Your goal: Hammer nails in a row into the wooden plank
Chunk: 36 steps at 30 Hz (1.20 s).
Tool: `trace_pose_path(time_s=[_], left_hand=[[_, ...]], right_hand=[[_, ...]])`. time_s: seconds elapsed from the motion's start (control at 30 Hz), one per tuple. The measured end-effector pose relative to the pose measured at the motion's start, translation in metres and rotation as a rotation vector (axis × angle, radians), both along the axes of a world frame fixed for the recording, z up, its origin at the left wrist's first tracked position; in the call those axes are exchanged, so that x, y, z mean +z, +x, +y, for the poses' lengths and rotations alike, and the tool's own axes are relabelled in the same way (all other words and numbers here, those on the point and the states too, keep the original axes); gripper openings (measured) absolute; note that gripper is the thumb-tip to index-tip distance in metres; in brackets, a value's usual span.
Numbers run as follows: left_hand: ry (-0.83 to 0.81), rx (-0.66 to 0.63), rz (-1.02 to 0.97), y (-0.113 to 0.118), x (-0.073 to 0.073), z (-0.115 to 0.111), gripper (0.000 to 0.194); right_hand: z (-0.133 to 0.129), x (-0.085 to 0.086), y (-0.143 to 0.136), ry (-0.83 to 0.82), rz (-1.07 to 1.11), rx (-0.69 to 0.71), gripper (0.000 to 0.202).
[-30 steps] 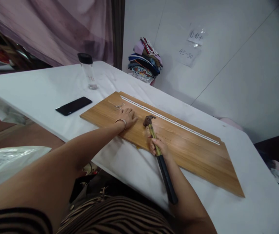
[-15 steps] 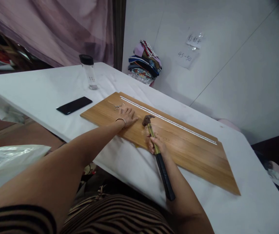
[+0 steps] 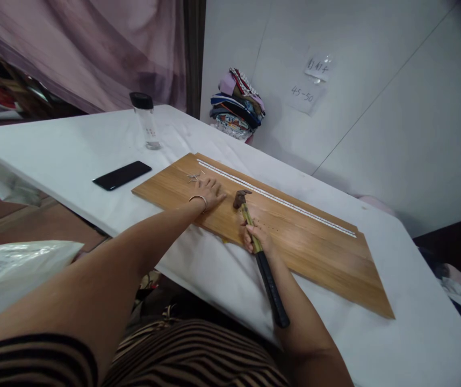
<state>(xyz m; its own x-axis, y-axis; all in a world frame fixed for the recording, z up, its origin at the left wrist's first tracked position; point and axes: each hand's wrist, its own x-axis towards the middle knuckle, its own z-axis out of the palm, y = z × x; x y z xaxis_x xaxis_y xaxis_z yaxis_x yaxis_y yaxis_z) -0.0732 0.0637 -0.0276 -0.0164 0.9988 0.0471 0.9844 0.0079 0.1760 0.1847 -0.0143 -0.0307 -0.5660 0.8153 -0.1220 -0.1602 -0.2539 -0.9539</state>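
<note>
A wooden board (image 3: pixel 319 258) lies on the white table. Flat on its left part rests my left hand (image 3: pixel 209 193), fingers spread, with a bracelet at the wrist. Just beyond those fingers is a small group of nails (image 3: pixel 193 177). My right hand (image 3: pixel 257 237) grips a claw hammer (image 3: pixel 268 285) at the yellow part of its handle, below the rusty head, which is over the board. Several small dark holes or nail tips dot the board near the right hand. Two white strips (image 3: pixel 274 196) run along the board's far edge.
A black phone (image 3: pixel 122 175) lies on the white table (image 3: pixel 53 145) left of the board. Behind it stands a clear bottle (image 3: pixel 146 123) with a black lid. Folded clothes (image 3: pixel 236 107) are piled by the wall beyond the table. A plastic bag (image 3: pixel 16 269) is at the lower left.
The view has shifted very slightly. Both hands and the hammer keep nearly the same places on the board.
</note>
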Motion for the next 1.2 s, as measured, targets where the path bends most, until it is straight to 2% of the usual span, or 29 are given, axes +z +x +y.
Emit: trace_pose_path(time_s=[0.27,1.2], left_hand=[[0.019,0.006,-0.01,0.0,0.002,-0.001,0.056],[0.002,0.004,0.002,0.001,0.008,-0.005,0.051]], right_hand=[[-0.003,0.005,-0.001,-0.006,0.001,-0.021,0.049],[0.004,-0.006,0.002,0.007,0.014,0.019,0.05]])
